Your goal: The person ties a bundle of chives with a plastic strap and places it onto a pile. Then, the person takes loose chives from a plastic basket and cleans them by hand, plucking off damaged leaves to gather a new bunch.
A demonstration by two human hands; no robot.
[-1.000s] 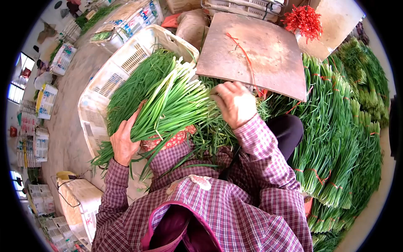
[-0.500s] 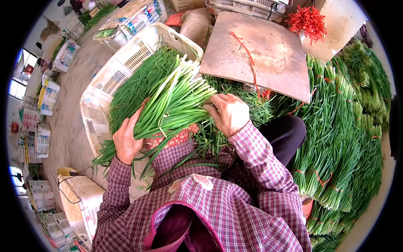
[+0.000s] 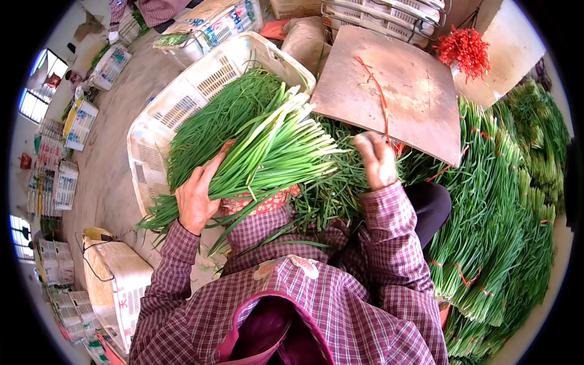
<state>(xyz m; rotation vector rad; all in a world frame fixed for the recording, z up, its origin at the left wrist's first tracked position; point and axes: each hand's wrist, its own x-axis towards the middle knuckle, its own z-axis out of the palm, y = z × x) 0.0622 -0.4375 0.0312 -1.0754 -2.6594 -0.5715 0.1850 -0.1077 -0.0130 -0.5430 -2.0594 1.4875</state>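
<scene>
My left hand [image 3: 199, 198] is wrapped round the leafy side of a loose bunch of green stalks [image 3: 274, 155], whose pale ends point up and right. Beneath and behind the bunch, more greens [image 3: 222, 112] fill a white plastic crate [image 3: 146, 143]. My right hand [image 3: 375, 159] is off the bunch, just right of the pale ends, above loose green leaves [image 3: 331, 194]. Its fingers are curled and blurred; whether they hold anything is hidden. A red tie [image 3: 377, 85] lies on a brown board [image 3: 395, 73] beyond my right hand.
Tied bundles of greens [image 3: 486, 213] are piled at the right. Red ties [image 3: 463, 53] hang in a cluster beyond the board. Another crate [image 3: 121, 286] stands at lower left. A person [image 3: 159, 11] is at the upper left, near more crates [image 3: 213, 27].
My right hand has gone from the pale ends out to the right. My left hand keeps its hold. The view has shifted, and a person now shows more fully at the upper left.
</scene>
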